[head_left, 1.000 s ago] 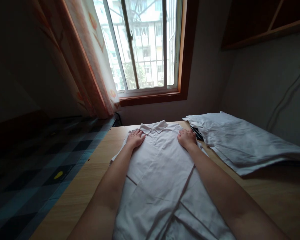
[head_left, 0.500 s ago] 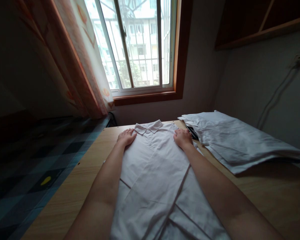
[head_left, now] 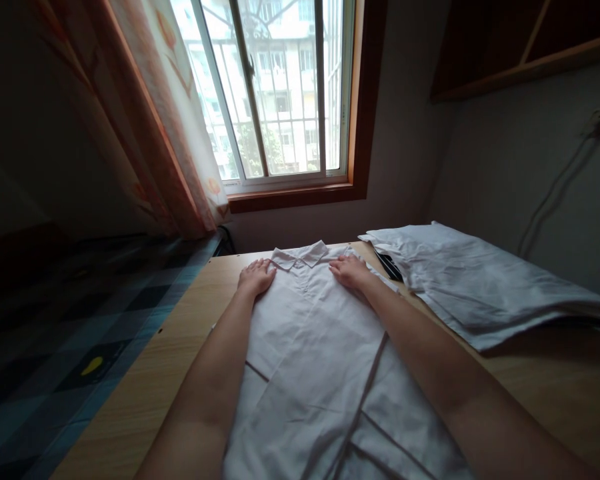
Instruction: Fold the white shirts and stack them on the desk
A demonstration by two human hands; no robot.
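Note:
A white collared shirt (head_left: 305, 347) lies front up on the wooden table, its collar (head_left: 300, 255) towards the window. My left hand (head_left: 257, 275) rests flat on the shirt's left shoulder edge, just beside the collar, with fingers stretched out. On the other side of the collar, my right hand (head_left: 349, 270) lies on the shirt's upper right front, its fingers extended over the cloth. Neither hand grips the fabric. Long creases and fold lines run through the lower part of the shirt, and my forearms cover parts of its sides.
To the right, a pile of folded white clothing (head_left: 485, 280) with a dark striped piece beneath lies on the wooden table (head_left: 145, 380). A checked cloth surface (head_left: 95, 320) borders the table at left. Behind are a window (head_left: 280, 100) and a curtain (head_left: 145, 120).
My right hand has moved left from the shirt's shoulder edge onto its front, and its fingers have straightened. My left hand stays by the collar. The view has shifted slightly.

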